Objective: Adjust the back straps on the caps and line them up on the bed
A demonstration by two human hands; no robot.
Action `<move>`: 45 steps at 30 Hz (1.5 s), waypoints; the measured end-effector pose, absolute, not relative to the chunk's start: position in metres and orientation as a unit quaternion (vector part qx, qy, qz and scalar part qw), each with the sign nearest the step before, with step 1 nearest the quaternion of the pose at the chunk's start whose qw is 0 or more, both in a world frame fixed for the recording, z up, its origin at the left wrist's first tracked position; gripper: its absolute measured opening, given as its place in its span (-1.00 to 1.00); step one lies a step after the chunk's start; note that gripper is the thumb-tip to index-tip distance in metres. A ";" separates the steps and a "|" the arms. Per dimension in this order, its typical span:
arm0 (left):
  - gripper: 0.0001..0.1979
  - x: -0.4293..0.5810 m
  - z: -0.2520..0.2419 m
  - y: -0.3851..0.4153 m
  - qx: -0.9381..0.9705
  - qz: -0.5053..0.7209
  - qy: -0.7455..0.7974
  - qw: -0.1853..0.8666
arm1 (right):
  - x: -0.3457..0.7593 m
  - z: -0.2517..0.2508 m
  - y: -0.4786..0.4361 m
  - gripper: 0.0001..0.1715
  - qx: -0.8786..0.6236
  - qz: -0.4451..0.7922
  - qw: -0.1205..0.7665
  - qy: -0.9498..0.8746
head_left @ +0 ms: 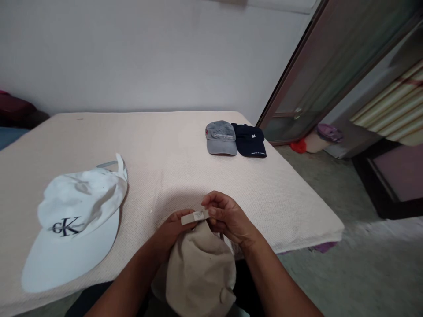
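Note:
A beige cap [200, 268] hangs in front of me at the near edge of the bed, its back strap turned upward. My left hand [172, 229] pinches the strap's left part. On the other side, my right hand [228, 215] is closed on the strap's right end with thumb and fingers. Between the two hands a small pale label or buckle [199, 215] shows on the strap; its details are too small to read. The lower part of the cap runs out of the picture.
To the left lies a white cap [82, 198] with black CK lettering. Toward the back right, a grey cap [221, 138] and a navy cap [250, 141] lie side by side on the cream bedspread [148, 141]. A dark-framed glass door [297, 88] stands beyond.

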State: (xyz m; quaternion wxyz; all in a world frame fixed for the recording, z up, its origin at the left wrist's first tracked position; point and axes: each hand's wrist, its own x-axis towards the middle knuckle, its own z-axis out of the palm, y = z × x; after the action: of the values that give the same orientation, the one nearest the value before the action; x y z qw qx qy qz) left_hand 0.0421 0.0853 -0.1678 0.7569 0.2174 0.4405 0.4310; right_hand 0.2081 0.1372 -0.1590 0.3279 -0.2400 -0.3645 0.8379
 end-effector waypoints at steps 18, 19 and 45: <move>-0.76 0.044 -0.162 0.086 0.233 0.438 0.302 0.814 | 0.223 -0.166 0.142 -0.76 -0.280 0.816 0.261 -0.433; -0.78 0.043 -0.163 0.086 0.227 0.439 0.314 0.811 | 0.223 -0.167 0.141 -0.76 -0.285 0.815 0.258 -0.434; -0.86 0.046 -0.166 0.083 0.220 0.426 0.343 0.808 | 0.213 -0.164 0.136 -0.76 -0.239 0.813 0.290 -0.444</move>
State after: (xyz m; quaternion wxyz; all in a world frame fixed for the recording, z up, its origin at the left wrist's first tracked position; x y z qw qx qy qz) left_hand 0.0457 0.0827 -0.1664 0.8078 0.2200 0.3426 0.4262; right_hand 0.2135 0.1360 -0.1638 0.2903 -0.2394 -0.4437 0.8134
